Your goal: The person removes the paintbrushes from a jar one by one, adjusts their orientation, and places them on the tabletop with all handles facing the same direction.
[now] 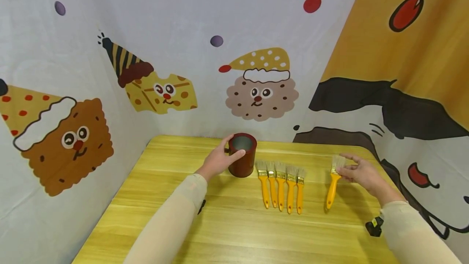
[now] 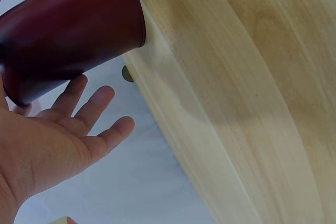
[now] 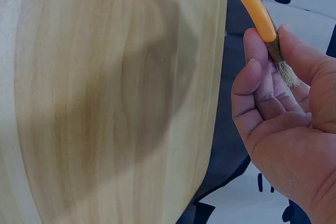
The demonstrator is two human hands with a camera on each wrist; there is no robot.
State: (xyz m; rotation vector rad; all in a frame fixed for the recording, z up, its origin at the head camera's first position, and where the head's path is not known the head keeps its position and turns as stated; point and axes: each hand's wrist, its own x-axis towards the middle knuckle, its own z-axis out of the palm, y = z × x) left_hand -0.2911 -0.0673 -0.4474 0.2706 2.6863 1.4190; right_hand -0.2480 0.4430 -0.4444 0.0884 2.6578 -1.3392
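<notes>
A dark red cylindrical pen holder point(image 1: 242, 166) stands upright at the back of the table, its open top showing a grey inside. My left hand point(image 1: 220, 160) grips it at the rim, thumb on the near side and forefinger at the back left. In the left wrist view the other fingers point(image 2: 100, 95) spread loosely beside its wall. My right hand point(image 1: 360, 174) pinches a paintbrush point(image 1: 332, 188) near its metal band, bristles up and yellow handle down. Between the hands, several similar paintbrushes point(image 1: 281, 186) lie side by side in a row, bristles toward the back.
The wood-grain table point(image 1: 234, 235) meets a white cloth wall point(image 1: 183, 31) printed with cartoon figures along its back and left edges. An orange and black patterned cloth point(image 1: 414, 64) hangs at the right. A small black device point(image 1: 374, 227) is at my right wrist.
</notes>
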